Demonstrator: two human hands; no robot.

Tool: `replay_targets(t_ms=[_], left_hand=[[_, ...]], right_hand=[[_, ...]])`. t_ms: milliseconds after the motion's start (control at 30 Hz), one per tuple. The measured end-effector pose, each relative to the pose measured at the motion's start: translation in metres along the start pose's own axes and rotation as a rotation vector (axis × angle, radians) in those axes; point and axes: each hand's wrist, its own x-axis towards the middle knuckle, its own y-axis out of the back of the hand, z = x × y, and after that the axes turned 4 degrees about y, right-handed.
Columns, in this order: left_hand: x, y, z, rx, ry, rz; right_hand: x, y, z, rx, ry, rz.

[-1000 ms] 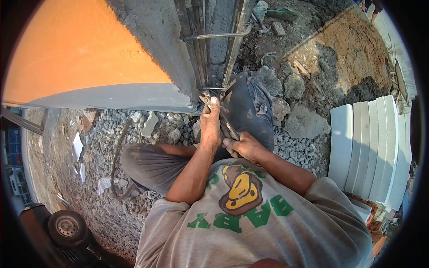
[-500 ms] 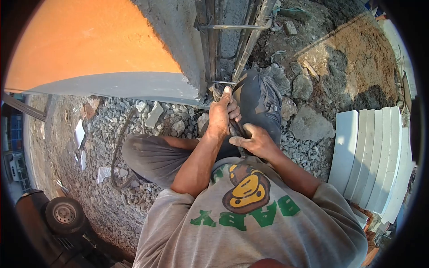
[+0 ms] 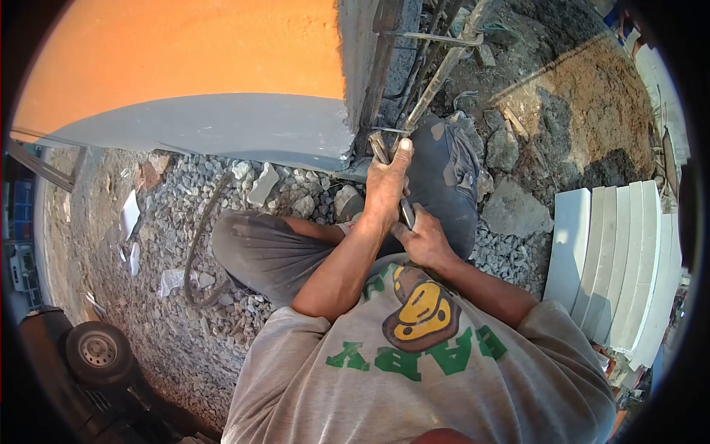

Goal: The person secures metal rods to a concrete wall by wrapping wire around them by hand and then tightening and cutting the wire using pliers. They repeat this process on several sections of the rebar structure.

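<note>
My left hand [image 3: 386,183] is closed around a metal hand tool [image 3: 379,147], its thumb pointing up along it. The tool's head sits just below a thin metal tie [image 3: 390,130] at the foot of the steel bars [image 3: 436,81]. Behind and below it, my right hand [image 3: 427,238] is closed on the tool's long handle, which shows between the two hands. Fingers hide part of the handle. Whether the tool's jaws touch the tie I cannot tell.
An orange and grey wall [image 3: 222,122] stands at the upper left. Gravel and stones [image 3: 203,244] lie around my legs. Pale slabs [image 3: 610,251] are stacked at the right. A vehicle wheel [image 3: 97,349] shows at lower left, and part of a person [image 3: 629,31] at the upper right.
The view has shifted, so the wall and bars appear farther right. My right hand's thumb and fingers, spread more half a second ago, are now closer around the handle. The tool has tilted.
</note>
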Motion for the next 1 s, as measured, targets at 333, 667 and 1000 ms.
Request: replay_targets(t_ms=[333,667,1000], left_hand=[[0.012,0.044,-0.014,-0.417,0.111,-0.494],[0.013,0.014,-0.006,-0.482,0.130,-0.422],[0.021,-0.030,-0.012,-0.398,0.022,-0.090]], right_hand=[[-0.005,-0.018,0.001,1.164,-0.238,-0.480],[0.013,0.031,0.030,1.106,-0.198,-0.759],[0.016,0.122,0.053,0.002,0.098,-0.095]])
